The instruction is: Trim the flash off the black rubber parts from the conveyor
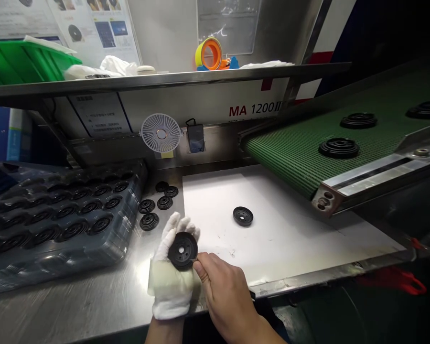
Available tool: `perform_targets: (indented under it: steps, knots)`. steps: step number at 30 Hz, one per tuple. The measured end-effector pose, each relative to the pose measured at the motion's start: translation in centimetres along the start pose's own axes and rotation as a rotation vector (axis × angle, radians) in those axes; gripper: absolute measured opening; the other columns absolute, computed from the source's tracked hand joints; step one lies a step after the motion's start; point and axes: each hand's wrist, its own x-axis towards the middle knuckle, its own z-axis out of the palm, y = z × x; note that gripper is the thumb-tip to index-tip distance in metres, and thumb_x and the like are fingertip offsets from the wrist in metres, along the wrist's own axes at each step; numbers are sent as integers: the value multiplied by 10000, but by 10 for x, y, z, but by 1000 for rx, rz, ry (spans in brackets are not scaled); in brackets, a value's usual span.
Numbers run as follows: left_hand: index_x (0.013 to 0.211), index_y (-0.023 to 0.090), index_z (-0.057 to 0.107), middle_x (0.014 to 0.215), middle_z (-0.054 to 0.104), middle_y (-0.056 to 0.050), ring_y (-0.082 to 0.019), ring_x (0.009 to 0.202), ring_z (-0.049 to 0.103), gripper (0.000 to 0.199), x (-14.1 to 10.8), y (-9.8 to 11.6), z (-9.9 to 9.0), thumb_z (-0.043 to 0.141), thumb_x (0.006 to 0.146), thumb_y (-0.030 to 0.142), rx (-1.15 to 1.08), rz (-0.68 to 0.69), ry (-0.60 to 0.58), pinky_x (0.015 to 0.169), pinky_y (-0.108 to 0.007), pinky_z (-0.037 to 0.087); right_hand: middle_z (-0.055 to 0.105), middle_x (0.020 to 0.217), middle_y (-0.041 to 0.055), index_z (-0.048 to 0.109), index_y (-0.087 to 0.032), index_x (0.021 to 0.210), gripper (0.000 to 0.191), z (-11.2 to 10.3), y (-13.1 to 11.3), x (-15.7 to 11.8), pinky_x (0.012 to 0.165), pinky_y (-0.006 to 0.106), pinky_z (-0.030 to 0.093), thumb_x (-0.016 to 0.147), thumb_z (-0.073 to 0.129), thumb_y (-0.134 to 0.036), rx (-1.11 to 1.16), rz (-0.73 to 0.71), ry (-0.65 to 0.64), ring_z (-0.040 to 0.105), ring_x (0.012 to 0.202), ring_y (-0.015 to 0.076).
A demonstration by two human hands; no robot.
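Note:
A round black plastic disc [189, 249] with a pale hole at its centre lies in my left hand [172, 282], which wears a white glove and has its fingers curled around the disc from behind. My right hand [226, 285] is bare and closed around a slim tool [252, 295], mostly hidden in the fist. Its thin tip meets the disc's lower right rim, and a dark end shows behind the palm. Another black disc [242, 216] rests on the white sheet [279, 239]. Several more discs [149, 221] are on the metal tabletop beyond my left hand.
At left, a clear plastic tray [120, 246] holds rows of black discs. A green conveyor belt [290, 153] carrying discs slopes in from the right, its metal edge [376, 177] jutting over the sheet. A fan [161, 134] stands under the shelf [179, 79], which bears tape rolls [208, 53].

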Motion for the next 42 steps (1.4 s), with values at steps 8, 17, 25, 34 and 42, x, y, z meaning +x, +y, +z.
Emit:
perform_targets:
  steps: [8, 17, 25, 34, 42]
  knots:
    - [996, 117, 638, 733, 567, -41, -154, 714, 559, 250, 5, 5, -4, 557, 763, 158, -68, -63, 4, 689, -314, 517, 562, 750, -29, 474, -242, 839, 254, -4, 5, 4, 571, 262, 260, 1002, 291, -309, -76, 29, -13, 519, 655, 148]
    - [938, 166, 646, 705, 558, 23, -107, 686, 558, 180, 12, -7, -5, 633, 759, 150, -52, 57, 87, 685, -271, 523, 573, 744, -27, 475, -246, 843, 235, 5, -3, -4, 554, 279, 216, 995, 307, -306, -156, 49, -1, 520, 636, 160]
    - [1114, 148, 612, 978, 631, -112, -248, 937, 595, 361, 9, -1, -9, 569, 757, 182, 51, -75, 15, 823, -441, 515, 581, 758, -21, 485, -239, 837, 226, 7, 3, -3, 562, 274, 232, 990, 332, -303, -120, 22, -25, 531, 657, 161]
    - [966, 153, 637, 711, 565, 13, -103, 697, 555, 203, 14, -7, -8, 613, 765, 144, -54, 47, 78, 720, -281, 516, 577, 751, -15, 492, -240, 856, 248, 8, 1, 0, 552, 274, 223, 997, 297, -301, -148, 62, 23, 515, 630, 159]
    - [990, 182, 629, 714, 590, 44, -86, 717, 577, 203, 16, -8, -17, 611, 791, 149, -139, 113, 11, 787, -275, 511, 583, 746, -11, 501, -232, 845, 257, 10, -7, -1, 549, 264, 242, 994, 305, -305, -129, 65, 9, 521, 628, 156]
